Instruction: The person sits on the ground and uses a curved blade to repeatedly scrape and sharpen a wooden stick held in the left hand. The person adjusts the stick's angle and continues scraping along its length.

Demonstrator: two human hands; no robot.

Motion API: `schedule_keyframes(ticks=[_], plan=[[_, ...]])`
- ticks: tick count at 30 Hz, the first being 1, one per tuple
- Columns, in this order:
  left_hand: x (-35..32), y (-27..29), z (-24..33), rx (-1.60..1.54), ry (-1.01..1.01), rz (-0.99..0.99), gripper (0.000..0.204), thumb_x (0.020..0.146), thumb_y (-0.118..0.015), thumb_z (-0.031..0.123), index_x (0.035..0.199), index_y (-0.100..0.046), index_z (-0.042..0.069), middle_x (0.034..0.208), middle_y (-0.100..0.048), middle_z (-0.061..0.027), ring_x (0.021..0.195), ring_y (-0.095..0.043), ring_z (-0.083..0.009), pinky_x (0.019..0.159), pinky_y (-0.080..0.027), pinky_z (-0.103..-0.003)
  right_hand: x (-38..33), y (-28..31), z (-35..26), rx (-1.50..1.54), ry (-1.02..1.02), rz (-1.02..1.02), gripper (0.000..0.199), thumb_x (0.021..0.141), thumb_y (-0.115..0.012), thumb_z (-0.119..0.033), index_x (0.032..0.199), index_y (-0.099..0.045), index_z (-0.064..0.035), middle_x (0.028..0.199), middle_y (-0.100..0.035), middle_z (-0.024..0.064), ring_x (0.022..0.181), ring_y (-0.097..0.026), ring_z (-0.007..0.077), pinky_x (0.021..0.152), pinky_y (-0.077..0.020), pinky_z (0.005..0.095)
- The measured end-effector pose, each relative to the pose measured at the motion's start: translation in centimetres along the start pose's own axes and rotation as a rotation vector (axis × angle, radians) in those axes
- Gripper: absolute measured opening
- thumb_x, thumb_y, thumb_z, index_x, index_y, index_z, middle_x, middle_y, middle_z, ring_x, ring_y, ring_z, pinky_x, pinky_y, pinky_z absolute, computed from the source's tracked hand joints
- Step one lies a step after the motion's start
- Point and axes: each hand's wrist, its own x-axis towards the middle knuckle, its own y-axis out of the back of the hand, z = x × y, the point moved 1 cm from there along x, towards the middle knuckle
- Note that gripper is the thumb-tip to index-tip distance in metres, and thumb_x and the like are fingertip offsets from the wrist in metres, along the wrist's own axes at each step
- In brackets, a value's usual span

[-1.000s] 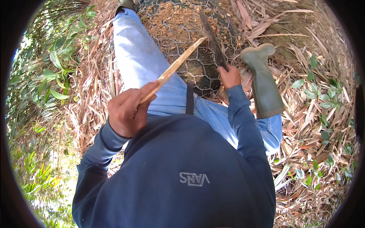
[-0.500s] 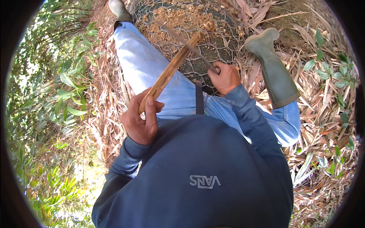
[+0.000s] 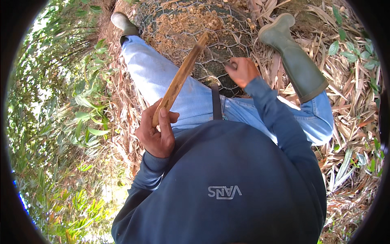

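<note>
My left hand (image 3: 157,129) grips the lower end of a flat, light-brown wooden strip (image 3: 180,79) between thumb and fingers. The strip slants up and to the right, its far tip raised over the wire-covered mound. My right hand (image 3: 242,71) is closed round the handle of a knife (image 3: 217,57). Its thin blade is smeared by motion and points left toward the upper end of the strip. Whether the blade touches the wood, I cannot tell.
Between my spread legs in jeans and green rubber boots (image 3: 298,69) lies a rounded mound under wire mesh (image 3: 211,73), strewn with wood shavings (image 3: 183,24). Dry leaves (image 3: 349,122) cover the ground around it. Green plants (image 3: 87,110) grow at the left.
The knife blade has swept back from across the strip and now reaches less far left. The strip stands slightly steeper, still in my left hand. The whole view has shifted a little.
</note>
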Motion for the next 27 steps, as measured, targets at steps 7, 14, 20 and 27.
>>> schedule_keyframes(ticks=[7, 14, 20, 27], plan=[[0.8, -0.1, 0.3, 0.057, -0.047, 0.010, 0.022, 0.099, -0.052, 0.012, 0.109, -0.059, -0.006, 0.065, -0.068, -0.0112, 0.059, -0.067, -0.0142, 0.055, -0.050, -0.024, 0.9, 0.7, 0.1, -0.023, -0.012, -0.001, 0.037, 0.078, -0.062, -0.036, 0.088, -0.071, -0.0015, 0.078, -0.066, 0.0244, 0.078, -0.065, 0.0421, 0.075, -0.0518, 0.0483], [1.1, -0.3, 0.1, 0.036, -0.035, 0.045, 0.022, 0.099, -0.052, 0.013, 0.108, -0.060, -0.006, 0.063, -0.067, -0.0098, 0.056, -0.064, -0.0123, 0.053, -0.048, -0.023, 1.7, -0.7, 2.2, -0.019, -0.042, 0.021, 0.037, 0.079, -0.062, -0.038, 0.086, -0.072, -0.0036, 0.077, -0.066, 0.0244, 0.078, -0.065, 0.0424, 0.076, -0.0522, 0.0479], [1.4, -0.2, 0.6, -0.008, -0.015, 0.017, 0.024, 0.100, -0.050, 0.016, 0.105, -0.057, -0.006, 0.065, -0.067, -0.0105, 0.057, -0.064, -0.0130, 0.054, -0.048, -0.023, 2.5, -0.4, 3.5, -0.040, -0.148, 0.089, 0.036, 0.078, -0.062, -0.037, 0.086, -0.072, -0.0035, 0.077, -0.066, 0.0258, 0.077, -0.066, 0.0412, 0.076, -0.0518, 0.0478], [0.8, -0.1, -0.5, -0.238, 0.159, 0.051, 0.022, 0.102, -0.046, 0.020, 0.098, -0.046, -0.001, 0.063, -0.064, -0.0151, 0.052, -0.061, -0.0167, 0.052, -0.050, -0.026, -1.9, -0.3, -1.1, -0.022, 0.083, -0.026, 0.031, 0.079, -0.064, -0.035, 0.085, -0.069, -0.0043, 0.070, -0.065, 0.0207, 0.072, -0.066, 0.0386, 0.072, -0.0526, 0.0460]])
